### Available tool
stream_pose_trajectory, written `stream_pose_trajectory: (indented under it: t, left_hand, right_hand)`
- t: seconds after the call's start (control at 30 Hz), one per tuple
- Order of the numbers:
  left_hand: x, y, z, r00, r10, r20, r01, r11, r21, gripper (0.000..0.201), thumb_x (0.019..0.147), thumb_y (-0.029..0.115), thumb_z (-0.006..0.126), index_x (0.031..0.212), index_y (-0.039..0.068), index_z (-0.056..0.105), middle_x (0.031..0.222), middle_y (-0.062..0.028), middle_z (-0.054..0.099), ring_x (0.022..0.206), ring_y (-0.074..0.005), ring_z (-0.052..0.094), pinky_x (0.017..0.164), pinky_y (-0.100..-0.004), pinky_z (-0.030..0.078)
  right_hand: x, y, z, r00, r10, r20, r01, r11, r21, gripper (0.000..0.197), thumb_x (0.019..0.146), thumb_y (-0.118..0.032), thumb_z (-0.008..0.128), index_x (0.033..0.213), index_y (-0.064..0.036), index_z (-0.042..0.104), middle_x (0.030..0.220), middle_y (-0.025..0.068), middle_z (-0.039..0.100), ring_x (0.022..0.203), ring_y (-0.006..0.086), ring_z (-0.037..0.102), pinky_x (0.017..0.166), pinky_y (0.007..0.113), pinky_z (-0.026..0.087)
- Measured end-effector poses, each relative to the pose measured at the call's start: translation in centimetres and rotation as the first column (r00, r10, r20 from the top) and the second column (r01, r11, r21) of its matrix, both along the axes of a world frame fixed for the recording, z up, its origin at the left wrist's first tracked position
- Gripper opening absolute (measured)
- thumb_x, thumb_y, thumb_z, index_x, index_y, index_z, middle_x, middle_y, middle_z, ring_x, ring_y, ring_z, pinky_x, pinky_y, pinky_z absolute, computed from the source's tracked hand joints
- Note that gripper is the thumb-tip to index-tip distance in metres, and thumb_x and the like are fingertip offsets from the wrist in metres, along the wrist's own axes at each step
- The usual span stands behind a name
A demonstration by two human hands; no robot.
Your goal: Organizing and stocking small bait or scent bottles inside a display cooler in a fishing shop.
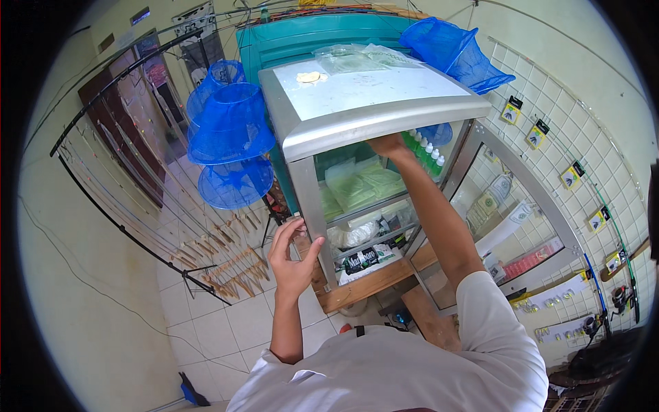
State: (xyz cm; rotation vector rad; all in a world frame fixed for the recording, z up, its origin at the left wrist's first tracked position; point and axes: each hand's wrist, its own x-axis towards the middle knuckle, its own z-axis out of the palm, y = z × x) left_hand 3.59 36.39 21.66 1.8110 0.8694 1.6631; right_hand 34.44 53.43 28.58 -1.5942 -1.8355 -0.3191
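Note:
A metal-framed glass display cabinet (384,123) stands in front of me with its door (504,213) swung out to the right. Through the opening my right hand (388,144) reaches onto the upper shelf; the cabinet's top edge hides its fingers. Beside that arm is a row of small bottles (434,159) with white caps and green contents. Flat clear plastic packets (360,182) lie on the same shelf, left of the arm. My left hand (292,257) is at the cabinet's front left post, thumb and fingers apart, holding nothing.
Blue mesh nets (230,130) hang to the left, above a rack of wooden hangers (226,264). Another blue net (456,55) sits behind the cabinet. Fishing rods (628,268) and small packets hang by the white wire grid (542,89) at right. A wooden ledge (367,281) runs under the cabinet.

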Motion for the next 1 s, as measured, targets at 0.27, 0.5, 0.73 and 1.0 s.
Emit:
stream_pose_trajectory:
  t: [0.27,0.5,0.73,1.0]
  left_hand:
    - [-0.1,0.0,-0.1,1.000,-0.010,-0.023,0.010,1.000,0.009,0.049,0.079,-0.003,0.083,0.123,-0.004,0.062,0.122,-0.0137,0.062,0.106,-0.0210,0.064,0.095,-0.0348,0.053]
    - [-0.3,0.0,0.1,0.999,-0.006,-0.034,0.007,1.000,0.010,0.048,0.079,-0.003,0.082,0.123,-0.004,0.063,0.121,-0.0143,0.063,0.105,-0.0215,0.064,0.094,-0.0350,0.054]
    - [-0.2,0.0,-0.1,1.000,-0.010,-0.022,0.010,1.000,0.005,0.048,0.079,-0.004,0.083,0.123,-0.004,0.063,0.122,-0.0149,0.062,0.104,-0.0215,0.065,0.093,-0.0348,0.054]
    - [-0.1,0.1,-0.2,0.999,-0.018,-0.028,0.018,1.000,0.004,0.049,0.079,-0.003,0.083,0.123,-0.004,0.063,0.124,-0.0145,0.062,0.104,-0.0212,0.065,0.093,-0.0347,0.054]
  right_hand:
    - [0.1,0.2,-0.4,0.999,0.016,0.052,-0.017,0.999,0.033,0.047,0.089,-0.029,0.068,0.131,-0.0100,0.063,0.134,0.0151,0.062,0.128,0.0362,0.054,0.109,0.046,0.041]
    - [0.2,0.8,-0.5,0.998,0.014,0.068,-0.013,1.000,-0.018,0.050,0.089,-0.034,0.068,0.132,-0.0107,0.062,0.136,0.0150,0.061,0.129,0.0365,0.053,0.110,0.046,0.040]
    - [0.0,0.2,-0.8,0.999,0.004,-0.050,-0.006,0.999,-0.033,0.050,0.089,-0.032,0.069,0.133,-0.0094,0.060,0.138,0.0170,0.059,0.131,0.0368,0.051,0.111,0.045,0.039]
    - [1.4,0.7,-1.3,1.000,-0.020,0.019,0.020,1.000,0.006,0.046,0.091,-0.027,0.065,0.132,-0.0068,0.061,0.136,0.0187,0.060,0.131,0.0372,0.052,0.112,0.045,0.039]
